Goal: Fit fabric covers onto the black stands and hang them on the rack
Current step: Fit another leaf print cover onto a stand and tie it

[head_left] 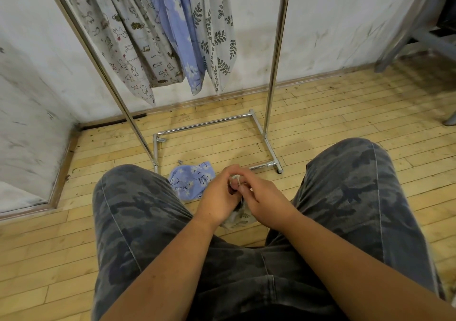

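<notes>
While left hand (218,197), right hand (265,198) pinch cord (238,178) — pale cover (237,218) mostly hidden.

Single wide-angle view from a camera worn on the person's head, facing forward and steeply down. Closest to the lens, forearms (172,259) and camouflage trousers (128,209) fill the lower half; the left hand (219,197) and right hand (265,198) meet near centre. Beyond, the wooden floor (345,113), metal rack (274,74) and white wall (320,24) recede, their straight lines bowed.
</notes>
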Demonstrator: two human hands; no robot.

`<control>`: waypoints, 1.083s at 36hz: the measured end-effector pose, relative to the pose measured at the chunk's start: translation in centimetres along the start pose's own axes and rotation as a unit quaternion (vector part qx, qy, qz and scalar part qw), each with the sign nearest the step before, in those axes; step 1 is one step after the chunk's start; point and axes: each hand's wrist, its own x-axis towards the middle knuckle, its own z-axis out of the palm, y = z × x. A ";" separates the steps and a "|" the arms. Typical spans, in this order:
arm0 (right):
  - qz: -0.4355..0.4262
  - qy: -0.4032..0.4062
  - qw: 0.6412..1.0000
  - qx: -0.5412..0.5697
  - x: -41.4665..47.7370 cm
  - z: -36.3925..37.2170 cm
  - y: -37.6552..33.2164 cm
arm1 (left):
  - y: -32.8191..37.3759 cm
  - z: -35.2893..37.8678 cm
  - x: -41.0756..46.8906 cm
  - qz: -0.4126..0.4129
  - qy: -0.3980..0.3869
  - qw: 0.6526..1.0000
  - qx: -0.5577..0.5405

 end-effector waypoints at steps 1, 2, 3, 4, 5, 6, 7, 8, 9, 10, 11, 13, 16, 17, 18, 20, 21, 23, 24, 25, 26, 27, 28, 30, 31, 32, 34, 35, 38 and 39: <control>-0.002 -0.001 1.000 -0.002 0.0 0.1 0.0 | -0.1 0.0 0.1 -0.008 -0.002 1.000 -0.010; -0.003 -0.001 1.000 -0.004 0.0 0.1 0.0 | 0.0 0.0 0.0 -0.015 -0.007 1.000 -0.018; -0.003 -0.001 1.000 -0.006 0.0 0.1 0.0 | 0.2 -0.1 0.0 -0.017 -0.013 1.000 -0.023; -0.003 -0.001 1.000 -0.010 -0.1 0.0 -0.1 | 0.3 -0.1 -0.1 -0.014 -0.017 0.999 -0.029; -0.002 -0.001 1.000 -0.014 -0.1 0.0 -0.1 | 0.5 -0.1 -0.1 -0.012 -0.020 0.999 -0.034; -0.001 -0.001 1.000 -0.016 -0.1 0.0 -0.1 | 0.6 -0.1 -0.2 -0.010 -0.022 0.999 -0.039; -0.001 -0.002 1.000 -0.018 -0.1 -0.1 -0.1 | 0.7 -0.1 -0.2 -0.012 -0.021 0.999 -0.042; -0.001 -0.003 1.000 -0.021 -0.1 -0.1 -0.1 | 0.7 -0.1 -0.2 -0.016 -0.018 0.999 -0.046; -0.003 -0.004 1.000 -0.021 -0.1 0.0 0.0 | 0.6 -0.1 -0.2 -0.020 -0.011 0.999 -0.048; -0.005 -0.005 1.000 -0.021 -0.1 0.0 0.0 | 0.5 -0.1 -0.2 -0.022 0.001 0.999 -0.044; -0.009 -0.004 1.000 -0.022 -0.1 0.1 0.1 | 0.5 -0.1 -0.2 -0.020 0.013 0.999 -0.041; -0.012 0.000 1.000 -0.020 0.0 0.2 0.2 | 0.4 -0.1 -0.1 -0.018 0.028 0.998 -0.051; -0.012 0.010 1.000 -0.019 0.0 0.1 0.3 | 0.2 -0.1 0.0 -0.024 0.040 0.995 -0.089; -0.012 0.015 1.000 -0.021 0.0 0.0 0.4 | 0.2 -0.1 0.1 -0.027 0.045 0.994 -0.097; -0.009 0.020 0.999 -0.024 0.1 -0.1 0.5 | 0.2 -0.1 0.1 -0.029 0.052 0.993 -0.101; 0.005 0.029 0.999 -0.029 0.2 -0.1 0.8 | 0.0 -0.2 0.3 -0.037 0.069 0.991 -0.107; 0.015 0.032 0.999 -0.031 0.3 -0.1 1.0 | -0.1 -0.3 0.4 -0.042 0.079 0.990 -0.113; 0.036 0.045 0.998 -0.029 0.4 -0.1 1.6 | -0.1 -0.5 0.5 -0.052 0.091 0.987 -0.124; 0.051 0.053 0.997 -0.026 0.5 -0.1 1.8 | 0.0 -0.6 0.5 -0.055 0.092 0.986 -0.127; 0.067 0.059 0.996 -0.021 0.6 -0.1 2.1 | 0.1 -0.6 0.6 -0.056 0.090 0.986 -0.128; 0.086 0.063 0.994 -0.015 0.6 -0.1 2.4 | 0.3 -0.5 0.5 -0.054 0.088 0.986 -0.131; 0.101 0.064 0.993 -0.010 0.6 -0.2 2.6 | 0.4 -0.6 0.5 -0.052 0.085 0.986 -0.134; 0.114 0.062 0.992 -0.006 0.7 -0.2 2.8 | 0.5 -0.6 0.5 -0.052 0.085 0.985 -0.138; 0.137 0.054 0.989 -0.002 0.8 -0.2 3.1 | 0.6 -0.7 0.5 -0.054 0.086 0.985 -0.143; 0.147 0.051 0.988 0.000 0.9 -0.1 3.2 | 0.6 -0.8 0.5 -0.055 0.085 0.984 -0.146; 0.155 0.050 0.987 0.003 0.9 -0.1 3.2 | 0.7 -0.9 0.5 -0.056 0.084 0.984 -0.149; 0.166 0.044 0.985 0.005 1.0 0.0 3.2 | 0.6 -0.9 0.5 -0.062 0.079 0.983 -0.153; 0.171 0.038 0.985 0.004 1.0 0.0 3.2 | 0.6 -0.9 0.6 -0.067 0.077 0.983 -0.155; 0.185 0.018 0.983 -0.002 1.0 0.0 3.3 | 0.6 -0.9 0.5 -0.080 0.070 0.981 -0.161; 0.187 0.013 0.982 -0.002 1.0 0.1 3.4 | 0.6 -0.9 0.5 -0.085 0.067 0.980 -0.166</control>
